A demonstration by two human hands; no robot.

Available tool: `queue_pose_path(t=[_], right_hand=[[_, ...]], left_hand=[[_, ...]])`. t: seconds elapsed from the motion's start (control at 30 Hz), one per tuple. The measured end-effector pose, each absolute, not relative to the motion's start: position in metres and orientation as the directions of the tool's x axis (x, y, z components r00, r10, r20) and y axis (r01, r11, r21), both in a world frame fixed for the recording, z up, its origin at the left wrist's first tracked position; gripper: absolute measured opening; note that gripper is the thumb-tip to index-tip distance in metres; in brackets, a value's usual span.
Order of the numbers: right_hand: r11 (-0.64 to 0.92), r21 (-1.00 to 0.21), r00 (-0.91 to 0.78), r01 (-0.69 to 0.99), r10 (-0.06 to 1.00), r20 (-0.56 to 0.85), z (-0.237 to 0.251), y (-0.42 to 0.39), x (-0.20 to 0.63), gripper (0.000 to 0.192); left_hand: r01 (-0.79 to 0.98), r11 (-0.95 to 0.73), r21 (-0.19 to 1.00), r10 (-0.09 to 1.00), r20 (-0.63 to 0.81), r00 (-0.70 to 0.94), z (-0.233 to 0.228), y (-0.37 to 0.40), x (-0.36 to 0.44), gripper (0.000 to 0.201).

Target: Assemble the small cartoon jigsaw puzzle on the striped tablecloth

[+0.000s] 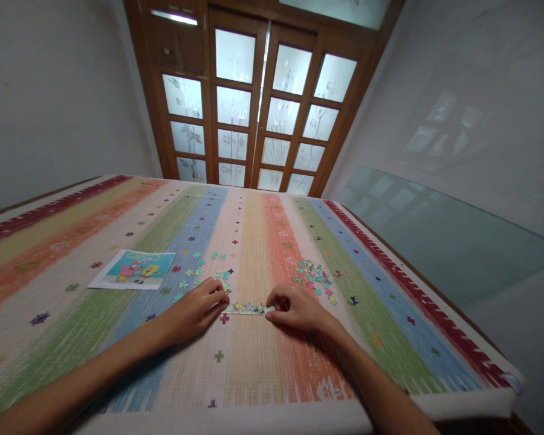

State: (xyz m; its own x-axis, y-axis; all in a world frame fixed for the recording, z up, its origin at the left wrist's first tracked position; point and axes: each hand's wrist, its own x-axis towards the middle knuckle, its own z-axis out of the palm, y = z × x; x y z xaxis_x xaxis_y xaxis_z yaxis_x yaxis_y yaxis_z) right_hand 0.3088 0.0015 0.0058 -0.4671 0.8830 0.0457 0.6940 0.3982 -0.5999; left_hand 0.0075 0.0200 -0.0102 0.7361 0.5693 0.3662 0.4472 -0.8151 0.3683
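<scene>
Forearms: nearest my camera, both come in from the bottom corners and converge toward the middle of the desk (390, 386), lying low over its striped cloth (254, 374).
Left hand (198, 309): I see it palm down, fingers curled, fingertips pinching the left end of the joined puzzle strip (248, 309).
Right hand (294, 306): mirrors it, knuckles up, fingertips closed on the strip's right end.
Hands together or apart: apart, with the strip spanning the gap between them; each is clamped on its own end.
Why held so: I judge that gripping both ends keeps the short row of linked pieces flat and stops it buckling or splitting at a joint.
Strip position: flat on the cloth, on the pale band at the centre, close to the near edge.
Loose pieces, right (312, 277): a tight heap just beyond the right hand, within easy reach.
Loose pieces, left (199, 269): scattered thinly beyond the left hand.
Reference picture (136, 269): a cartoon print lying flat, well left of the strip, turned toward me, likely as a guide.
</scene>
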Motion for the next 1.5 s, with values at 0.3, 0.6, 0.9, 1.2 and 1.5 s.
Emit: queue_pose_path(t=[0.3,0.6,0.9,1.2,1.5], right_hand=[[0.388,-0.603,-0.462,0.697,0.886,0.037,0.005,0.002,0.307,0.014],[0.391,-0.595,-0.443,0.702,0.894,0.063,0.006,0.003,0.305,0.037],[0.379,-0.613,-0.424,0.693,0.902,0.078,0.003,0.005,0.307,0.044],[0.387,-0.608,-0.421,0.693,0.902,0.093,0.003,0.005,0.306,0.046],[0.368,-0.674,-0.391,0.640,0.912,0.127,0.005,0.003,0.304,0.032]], left_hand=[[0.701,-0.663,0.262,0.742,0.349,0.572,0.008,0.077,-0.049,0.030],[0.733,-0.592,0.335,0.805,0.221,0.550,-0.008,0.090,-0.069,0.030],[0.718,-0.543,0.435,0.835,0.188,0.518,0.002,0.090,-0.066,0.021],[0.753,-0.498,0.430,0.863,0.156,0.481,0.007,0.086,-0.061,0.019],[0.673,-0.532,0.515,0.842,0.233,0.487,0.036,0.063,-0.042,0.026]])
